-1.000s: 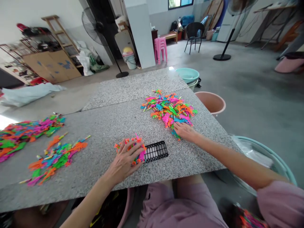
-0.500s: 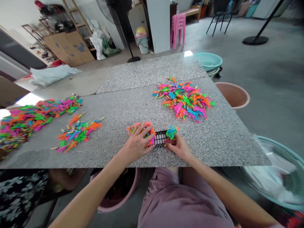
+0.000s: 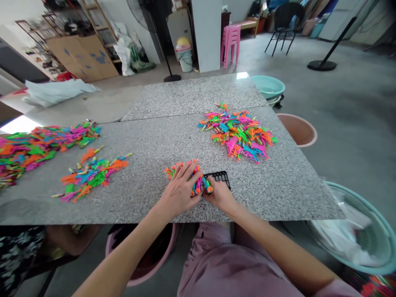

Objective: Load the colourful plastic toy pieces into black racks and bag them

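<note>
A black plastic grid rack [image 3: 223, 177] lies near the front edge of the table, its right part bare. Small toy guns [image 3: 172, 170] in bright plastic stand packed side by side in its left part. My left hand [image 3: 180, 187] rests over these, fingers stretched out across their tops. At the end of the row, my right hand [image 3: 220, 194] is closed on a blue-green toy gun [image 3: 206, 184] with an orange tip, pressed against the others. My fingers partly hide its grip, and the lower side of the row is covered.
A loose pile of toy guns [image 3: 241, 134] lies at the right rear. A smaller pile [image 3: 94, 175] and a long heap [image 3: 43, 144] lie leftward on the granite table [image 3: 148, 144]. Basins [image 3: 298, 128] stand along its right edge. Another person's arm [image 3: 72, 239] shows lower left.
My right hand has moved left along the rack, bringing the blue-green toy gun against the row. My left hand has stayed over the row. The whole view has shifted slightly.
</note>
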Demonstrator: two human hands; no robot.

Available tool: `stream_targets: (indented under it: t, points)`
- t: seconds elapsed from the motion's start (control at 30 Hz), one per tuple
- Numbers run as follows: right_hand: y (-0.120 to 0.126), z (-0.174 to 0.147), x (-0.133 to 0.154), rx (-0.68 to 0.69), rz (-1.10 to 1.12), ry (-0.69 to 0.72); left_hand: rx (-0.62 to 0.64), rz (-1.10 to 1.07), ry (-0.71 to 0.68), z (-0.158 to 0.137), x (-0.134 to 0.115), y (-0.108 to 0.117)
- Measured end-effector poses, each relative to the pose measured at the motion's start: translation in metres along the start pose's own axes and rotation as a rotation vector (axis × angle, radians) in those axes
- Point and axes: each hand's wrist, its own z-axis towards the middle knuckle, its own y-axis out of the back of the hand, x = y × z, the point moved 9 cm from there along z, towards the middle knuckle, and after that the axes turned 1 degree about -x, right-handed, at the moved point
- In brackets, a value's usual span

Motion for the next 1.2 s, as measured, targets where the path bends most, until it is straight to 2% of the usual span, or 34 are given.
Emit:
stream_targets:
  t: [0.33, 0.5, 0.6, 0.73, 1.2]
  points:
    - [-0.001, -0.001, 0.004, 0.045, -0.011, -0.027, -0.032, -0.042, 0.071, -0.003, 0.005, -0.006]
    - [0.002, -0.011, 0.018, 0.039, -0.163, -0.029, -0.032, -0.038, 0.149, -0.004, 0.008, -0.006]
    - [0.003, -0.010, 0.020, 0.048, -0.192, -0.096, -0.026, -0.051, 0.207, -0.005, 0.010, -0.006]
    - [0.002, -0.003, 0.024, 0.087, -0.208, -0.074, -0.038, -0.048, 0.243, -0.004, 0.010, -0.006]
    - [0.003, -0.003, 0.024, 0.100, -0.162, -0.016, -0.084, 0.024, 0.120, -0.003, 0.004, -0.007]
